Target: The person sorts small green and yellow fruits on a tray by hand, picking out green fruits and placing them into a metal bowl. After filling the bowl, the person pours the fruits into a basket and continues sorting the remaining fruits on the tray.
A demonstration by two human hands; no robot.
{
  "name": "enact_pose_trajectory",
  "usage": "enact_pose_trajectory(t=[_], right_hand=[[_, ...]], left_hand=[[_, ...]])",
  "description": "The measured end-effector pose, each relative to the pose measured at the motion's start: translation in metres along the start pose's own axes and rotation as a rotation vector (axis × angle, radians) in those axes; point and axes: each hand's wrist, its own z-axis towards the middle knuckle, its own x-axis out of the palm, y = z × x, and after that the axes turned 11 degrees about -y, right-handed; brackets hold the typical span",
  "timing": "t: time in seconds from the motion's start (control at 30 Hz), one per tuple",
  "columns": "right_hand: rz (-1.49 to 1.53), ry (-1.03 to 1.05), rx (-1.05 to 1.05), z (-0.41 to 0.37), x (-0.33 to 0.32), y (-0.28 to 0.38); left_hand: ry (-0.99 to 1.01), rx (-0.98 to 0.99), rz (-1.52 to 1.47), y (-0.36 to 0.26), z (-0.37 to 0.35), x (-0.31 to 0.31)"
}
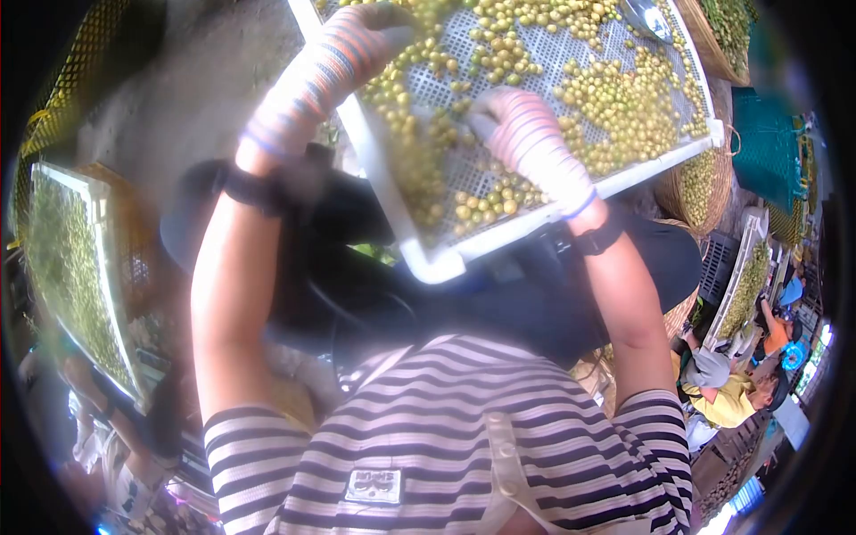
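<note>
A white plastic tray (580, 192) with a perforated bottom rests across my lap, spread with small round yellow-green fruits (624, 116). Both my hands wear pale striped gloves with grey fingers. My left hand (370, 36) is over the tray's far left side, above some fruits; its fingers bend downward and are too blurred to read. Over the middle of the tray, my right hand (513, 120) has its fingers curled together near the fruits. What it holds, if anything, is hidden. A shiny metal bowl (648, 20) lies at the tray's far right corner.
Wicker baskets of fruit (700, 187) stand to the right, near a green basket (769, 147). Another fruit-filled tray (85, 267) is at the left, and one more (744, 285) at the right. A person in yellow (736, 401) sits at the far right.
</note>
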Motion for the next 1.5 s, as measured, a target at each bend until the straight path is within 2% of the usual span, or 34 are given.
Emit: enact_pose_trajectory(t=[0.03, 0.1, 0.13, 0.17, 0.23, 0.3, 0.37, 0.4, 0.43, 0.47, 0.53, 0.57, 0.6, 0.63, 0.67, 0.7, 0.77, 0.8, 0.83, 0.9, 0.97, 1.0, 1.03, 1.1, 1.13, 1.17, 1.23, 1.27, 1.33, 1.43, 1.5], right_hand=[[-0.001, -0.002, -0.001, 0.000, -0.004, -0.003], [0.306, -0.047, 0.087, 0.003, -0.013, -0.004], [0.479, -0.029, 0.183, 0.003, -0.021, 0.006], [0.483, -0.031, 0.170, 0.006, -0.028, 0.019], [0.561, -0.174, -0.050, 0.016, -0.032, 0.052], [0.598, -0.281, -0.153, 0.034, -0.019, 0.090], [0.495, -0.285, -0.227, 0.063, 0.014, 0.126], [0.397, -0.354, -0.311, 0.069, 0.034, 0.144], [0.342, -0.390, -0.353, 0.073, 0.035, 0.148], [0.287, -0.428, -0.392, 0.077, 0.037, 0.152], [0.167, -0.173, -0.366, 0.087, 0.010, 0.149], [0.083, 0.157, -0.230, 0.098, -0.001, 0.138], [0.084, -0.117, -0.318, 0.091, 0.013, 0.111], [-0.042, -0.090, -0.377, 0.087, 0.011, 0.088], [-0.172, -0.185, -0.449, 0.075, 0.023, 0.062], [-0.358, 0.016, -0.430, 0.061, 0.024, 0.042], [-0.378, 0.191, -0.479, 0.026, 0.007, 0.014], [-0.289, 0.281, -0.453, 0.014, -0.009, 0.007], [-0.452, 0.409, -0.383, 0.003, -0.024, 0.001], [-0.432, 0.568, -0.252, 0.009, -0.047, 0.003], [-0.526, 0.431, -0.268, 0.030, -0.024, -0.009], [-0.390, 0.341, -0.229, 0.043, -0.026, 0.007], [-0.260, 0.225, -0.272, 0.052, -0.014, 0.012], [-0.099, 0.042, -0.387, 0.071, 0.022, 0.014], [-0.166, 0.095, -0.356, 0.079, 0.025, 0.033], [-0.228, 0.059, -0.381, 0.085, 0.039, 0.034], [-0.321, 0.101, -0.240, 0.091, 0.048, 0.046], [-0.317, 0.104, -0.239, 0.089, 0.046, 0.047], [-0.283, 0.128, -0.137, 0.083, 0.032, 0.057], [-0.249, 0.175, -0.158, 0.081, 0.037, 0.039], [-0.247, 0.133, -0.177, 0.076, 0.031, 0.032]], left_hand=[[-0.001, 0.002, 0.000, -0.007, -0.003, -0.002], [-0.070, -0.074, -0.321, -0.030, -0.012, -0.009], [-0.189, -0.064, -0.409, -0.037, -0.014, -0.011], [-0.216, -0.026, -0.348, -0.041, -0.014, -0.025], [-0.383, 0.061, -0.392, -0.068, -0.027, -0.045], [-0.426, 0.232, -0.484, -0.064, -0.033, -0.083], [-0.373, 0.515, -0.434, -0.033, -0.036, -0.134], [-0.433, 0.506, -0.299, -0.037, -0.047, -0.144], [-0.484, 0.521, -0.558, -0.034, -0.048, -0.146], [-0.597, 0.466, -0.368, -0.028, -0.051, -0.148], [-0.671, 0.405, -0.091, -0.031, -0.051, -0.140], [-0.606, 0.363, -0.139, -0.031, -0.052, -0.132], [-0.544, 0.318, -0.184, -0.034, -0.053, -0.123], [-0.477, 0.229, -0.179, -0.023, -0.043, -0.116], [-0.434, 0.143, -0.109, -0.020, -0.038, -0.104], [-0.390, 0.067, -0.040, -0.021, -0.032, -0.091], [-0.334, 0.099, 0.011, -0.014, -0.025, -0.063], [-0.291, 0.104, 0.129, -0.013, -0.023, -0.053], [-0.251, 0.106, 0.248, -0.009, -0.022, -0.045], [-0.259, 0.225, 0.470, 0.003, -0.016, -0.030], [-0.247, 0.275, 0.716, 0.002, -0.010, -0.019], [-0.235, 0.288, 0.814, 0.010, -0.003, -0.015], [-0.196, 0.218, 0.997, 0.013, 0.003, -0.010], [-0.046, 0.078, 1.148, 0.018, 0.016, -0.005], [-0.045, 0.091, 1.236, 0.009, 0.014, -0.003], [-0.044, 0.088, 1.240, 0.000, 0.013, -0.002], [0.170, 0.015, 1.290, -0.017, 0.011, 0.001], [0.191, 0.004, 1.295, -0.011, 0.013, 0.007], [0.213, 0.013, 1.307, -0.015, 0.011, 0.011], [0.229, 0.064, 1.336, -0.016, 0.009, 0.012], [0.191, 0.106, 1.322, -0.015, 0.005, 0.014]])
